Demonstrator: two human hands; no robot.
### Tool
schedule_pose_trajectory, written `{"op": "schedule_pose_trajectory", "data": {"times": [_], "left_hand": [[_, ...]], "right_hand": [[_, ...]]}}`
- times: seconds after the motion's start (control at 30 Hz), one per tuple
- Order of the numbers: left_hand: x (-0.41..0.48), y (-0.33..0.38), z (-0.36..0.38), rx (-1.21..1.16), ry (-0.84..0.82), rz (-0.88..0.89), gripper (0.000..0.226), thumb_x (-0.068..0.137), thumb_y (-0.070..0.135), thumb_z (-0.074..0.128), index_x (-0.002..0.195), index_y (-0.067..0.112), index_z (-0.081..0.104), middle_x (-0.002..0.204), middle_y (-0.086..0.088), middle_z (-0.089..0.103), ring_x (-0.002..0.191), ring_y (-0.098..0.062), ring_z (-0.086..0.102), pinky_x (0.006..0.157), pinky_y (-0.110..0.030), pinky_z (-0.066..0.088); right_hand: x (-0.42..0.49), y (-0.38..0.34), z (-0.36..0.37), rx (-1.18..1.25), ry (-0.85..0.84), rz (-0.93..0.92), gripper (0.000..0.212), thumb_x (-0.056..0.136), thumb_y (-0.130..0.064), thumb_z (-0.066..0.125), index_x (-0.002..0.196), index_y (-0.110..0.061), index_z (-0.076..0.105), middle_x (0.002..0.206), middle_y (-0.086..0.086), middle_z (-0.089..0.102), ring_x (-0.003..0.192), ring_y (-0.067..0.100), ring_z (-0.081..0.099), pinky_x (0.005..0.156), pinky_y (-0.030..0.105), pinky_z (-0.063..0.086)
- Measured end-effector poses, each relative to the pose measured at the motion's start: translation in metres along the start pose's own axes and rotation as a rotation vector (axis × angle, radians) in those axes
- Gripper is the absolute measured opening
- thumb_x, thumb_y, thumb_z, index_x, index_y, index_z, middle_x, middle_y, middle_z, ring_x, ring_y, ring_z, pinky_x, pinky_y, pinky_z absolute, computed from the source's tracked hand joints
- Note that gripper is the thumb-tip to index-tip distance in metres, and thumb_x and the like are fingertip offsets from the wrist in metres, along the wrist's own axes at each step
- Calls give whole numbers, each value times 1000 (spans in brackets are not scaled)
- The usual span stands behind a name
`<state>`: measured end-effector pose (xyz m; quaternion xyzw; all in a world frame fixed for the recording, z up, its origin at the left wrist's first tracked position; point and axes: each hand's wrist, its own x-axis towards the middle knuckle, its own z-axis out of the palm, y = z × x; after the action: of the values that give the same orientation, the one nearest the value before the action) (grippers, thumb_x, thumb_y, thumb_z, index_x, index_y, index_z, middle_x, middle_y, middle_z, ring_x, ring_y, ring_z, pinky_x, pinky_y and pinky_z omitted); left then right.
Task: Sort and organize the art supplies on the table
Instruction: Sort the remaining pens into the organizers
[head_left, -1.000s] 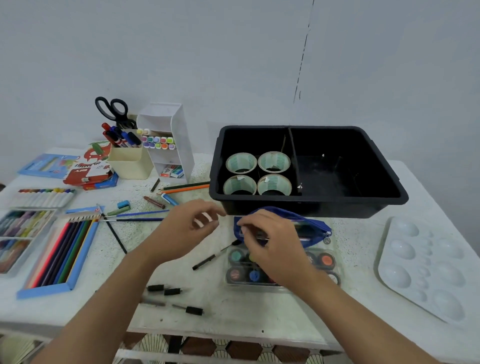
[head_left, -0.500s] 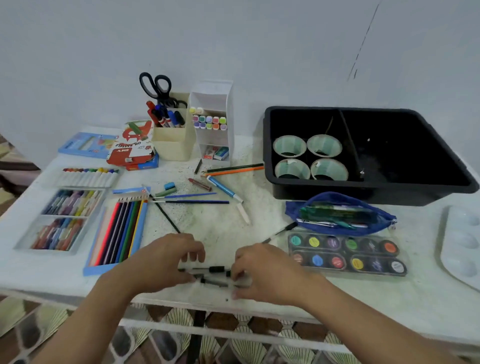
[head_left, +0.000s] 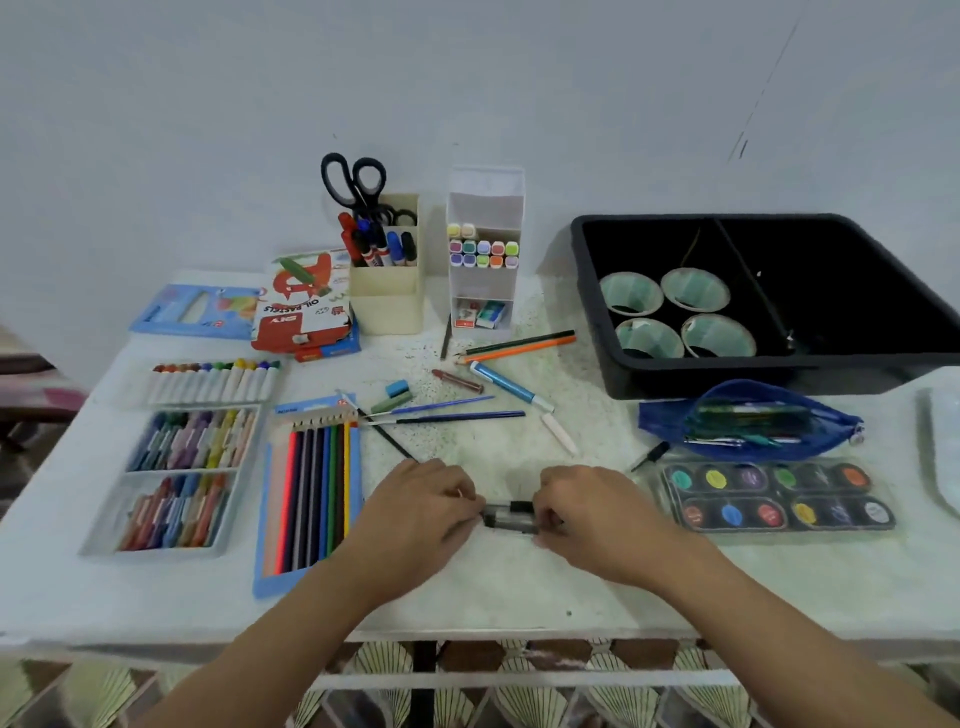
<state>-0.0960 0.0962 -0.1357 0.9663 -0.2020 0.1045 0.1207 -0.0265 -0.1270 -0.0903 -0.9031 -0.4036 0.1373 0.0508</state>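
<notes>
My two hands meet low over the near edge of the table (head_left: 519, 587). My left hand (head_left: 415, 512) and my right hand (head_left: 592, 519) both have their fingers curled. Each pinches one end of a small bunch of dark pens (head_left: 511, 517) lying across the gap between them. I cannot tell whether the bunch rests on the tabletop or sits just above it.

At nine o'clock from my hands, just beside my left wrist, lies the open box of coloured pencils (head_left: 311, 493). Further out the same way is a tray of pastels (head_left: 176, 478). At three o'clock, near my right hand, sits the paint set (head_left: 774, 499) with its round colour pans. At two o'clock, just behind the paints, a blue pouch (head_left: 670, 418) lies open with pens inside.

At twelve o'clock, loose brushes (head_left: 457, 417) and a blue pen (head_left: 506, 383) are scattered on the table. Beyond them stands a white organiser (head_left: 485, 200) with highlighters in it. At eleven o'clock a cream cup (head_left: 387, 306) holds markers and scissors (head_left: 353, 179), with a box of oil pastels (head_left: 304, 301) just to its left. Far off at one o'clock is the black bin (head_left: 727, 376), with four tape rolls (head_left: 691, 288) in its left compartment.
</notes>
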Motion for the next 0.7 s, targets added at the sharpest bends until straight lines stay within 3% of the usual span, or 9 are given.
{"op": "schedule_pose_trajectory", "data": {"times": [0.23, 0.37, 0.47, 0.7], "left_hand": [[5, -9, 3, 116, 24, 69, 31, 92, 42, 48, 97, 32, 77, 95, 16, 67, 87, -11, 59, 73, -32, 42], [11, -14, 8, 119, 87, 46, 28, 93, 39, 52, 97, 30, 77, 94, 14, 66, 85, -12, 57, 75, -33, 41], [18, -19, 5, 81, 84, 21, 26, 95, 37, 52, 99, 30, 76, 94, 14, 67, 82, -11, 58, 77, -32, 40], [41, -39, -39, -259, 96, -338, 22, 98, 43, 52, 103, 31, 69, 93, 20, 64, 84, -1, 59, 75, -23, 48]], "right_hand": [[20, 7, -12, -44, -11, 84, 10, 94, -31, 61, 96, -22, 64, 100, -5, 54, 91, 20, 58, 71, 31, 45], [36, 21, -19, 36, -69, 114, 10, 95, -30, 63, 91, -20, 63, 96, -4, 53, 88, 21, 57, 76, 35, 51], [50, 27, -29, 136, -21, 117, 12, 96, -29, 61, 86, -23, 58, 92, -5, 54, 85, 18, 56, 75, 34, 50], [79, 28, -53, 409, 248, 9, 14, 98, -26, 59, 86, -22, 55, 83, -7, 61, 78, 13, 56, 73, 36, 49]]}}
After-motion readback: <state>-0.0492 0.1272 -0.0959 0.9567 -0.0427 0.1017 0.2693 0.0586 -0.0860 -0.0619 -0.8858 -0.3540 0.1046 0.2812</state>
